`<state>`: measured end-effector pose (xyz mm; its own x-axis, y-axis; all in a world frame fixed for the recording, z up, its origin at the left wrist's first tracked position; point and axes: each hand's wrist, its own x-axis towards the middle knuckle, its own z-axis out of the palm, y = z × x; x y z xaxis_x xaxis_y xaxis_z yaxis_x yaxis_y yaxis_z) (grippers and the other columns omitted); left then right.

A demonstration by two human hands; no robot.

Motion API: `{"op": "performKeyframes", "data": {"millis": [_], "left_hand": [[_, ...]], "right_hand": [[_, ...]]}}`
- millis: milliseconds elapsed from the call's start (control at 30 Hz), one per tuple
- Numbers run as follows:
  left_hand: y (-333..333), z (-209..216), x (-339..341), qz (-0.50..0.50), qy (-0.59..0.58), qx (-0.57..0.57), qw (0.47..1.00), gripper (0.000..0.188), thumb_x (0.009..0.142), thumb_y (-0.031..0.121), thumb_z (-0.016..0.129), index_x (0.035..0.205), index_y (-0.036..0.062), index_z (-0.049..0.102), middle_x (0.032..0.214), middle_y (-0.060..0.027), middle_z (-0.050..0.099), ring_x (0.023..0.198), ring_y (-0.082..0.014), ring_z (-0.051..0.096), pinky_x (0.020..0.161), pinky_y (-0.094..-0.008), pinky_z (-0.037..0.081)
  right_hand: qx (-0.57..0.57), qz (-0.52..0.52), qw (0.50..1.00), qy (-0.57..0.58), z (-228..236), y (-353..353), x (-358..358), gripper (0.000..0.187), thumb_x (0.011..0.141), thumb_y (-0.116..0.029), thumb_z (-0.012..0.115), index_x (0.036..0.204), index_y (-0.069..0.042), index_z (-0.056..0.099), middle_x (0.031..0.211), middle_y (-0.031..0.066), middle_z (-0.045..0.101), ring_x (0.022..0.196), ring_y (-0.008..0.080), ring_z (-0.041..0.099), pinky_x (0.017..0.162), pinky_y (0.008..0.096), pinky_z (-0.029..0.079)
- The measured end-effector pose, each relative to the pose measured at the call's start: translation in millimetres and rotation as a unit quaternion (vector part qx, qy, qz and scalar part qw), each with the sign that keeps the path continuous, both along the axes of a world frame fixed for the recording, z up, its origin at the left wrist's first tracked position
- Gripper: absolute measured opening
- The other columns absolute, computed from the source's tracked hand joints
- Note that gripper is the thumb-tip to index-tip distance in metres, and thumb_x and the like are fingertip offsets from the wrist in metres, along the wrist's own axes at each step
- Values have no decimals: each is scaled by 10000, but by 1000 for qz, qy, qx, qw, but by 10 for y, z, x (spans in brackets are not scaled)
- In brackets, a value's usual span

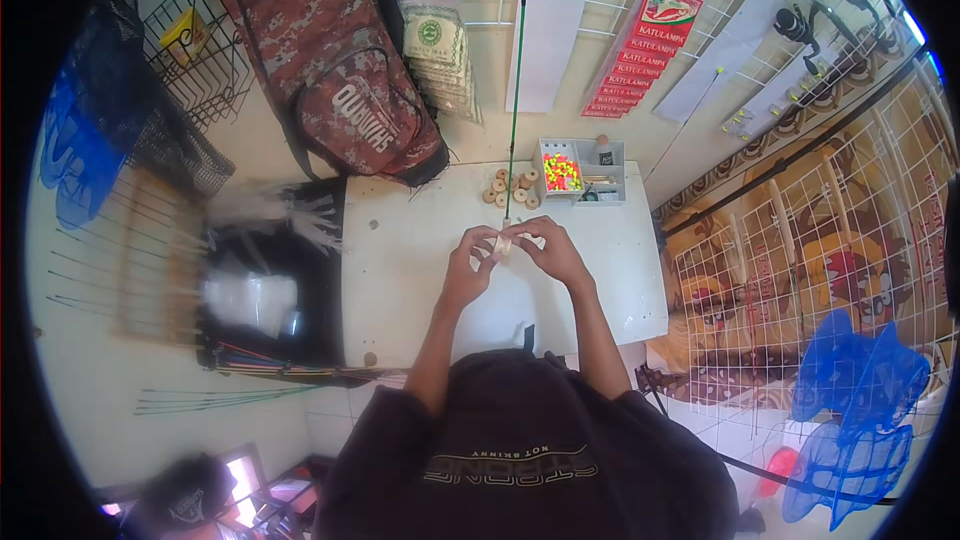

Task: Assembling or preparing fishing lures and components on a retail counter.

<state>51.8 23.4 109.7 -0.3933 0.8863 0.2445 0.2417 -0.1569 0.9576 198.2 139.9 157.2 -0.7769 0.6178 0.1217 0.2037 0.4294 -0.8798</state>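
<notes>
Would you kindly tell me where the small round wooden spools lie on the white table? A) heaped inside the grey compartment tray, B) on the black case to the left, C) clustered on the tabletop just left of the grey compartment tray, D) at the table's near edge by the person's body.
C: the wooden spools sit in a cluster on the white table, just left of the grey compartment tray, beyond both hands.

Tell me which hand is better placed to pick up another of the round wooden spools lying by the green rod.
Left, probably. The spools lie just left of the tray, nearer the left hand. Both hands pinch the small pale piece; the right hand seems to wrap it more.
</notes>
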Motion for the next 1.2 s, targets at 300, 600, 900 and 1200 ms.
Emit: {"op": "performKeyframes", "data": {"millis": [300,600,900,1200], "left_hand": [[4,-4,-9,9,9,20,1000,389,788,-21,646,1153,68,545,1150,-69,598,888,-161,617,720,-290,475],[-9,42,-24,81,25,17,996,332,825,25,659,1150,75,608,1096,-51,623,856,-128,596,683,-250,464],[-15,-36,-33,101,-12,10,995,319,894,47,588,1207,58,531,1105,-61,611,898,-130,568,797,-279,461],[-33,-274,-97,174,-15,1,985,280,948,116,561,1219,59,518,1062,-36,592,858,-106,563,724,-244,453]], "right_hand": [[31,-13,999,7,33,-12,13,230,822,-79,668,1040,-133,713,912,65,671,918,241,577,812,344,471],[24,-81,996,23,-65,24,95,124,810,-111,701,920,-118,756,787,101,656,792,238,594,721,350,483],[52,-170,983,50,-97,128,176,137,808,-48,680,928,-71,741,826,96,688,787,215,607,716,315,483],[103,-228,967,56,-91,238,302,111,807,-53,671,892,-79,737,833,98,688,866,251,598,757,347,481]]}}
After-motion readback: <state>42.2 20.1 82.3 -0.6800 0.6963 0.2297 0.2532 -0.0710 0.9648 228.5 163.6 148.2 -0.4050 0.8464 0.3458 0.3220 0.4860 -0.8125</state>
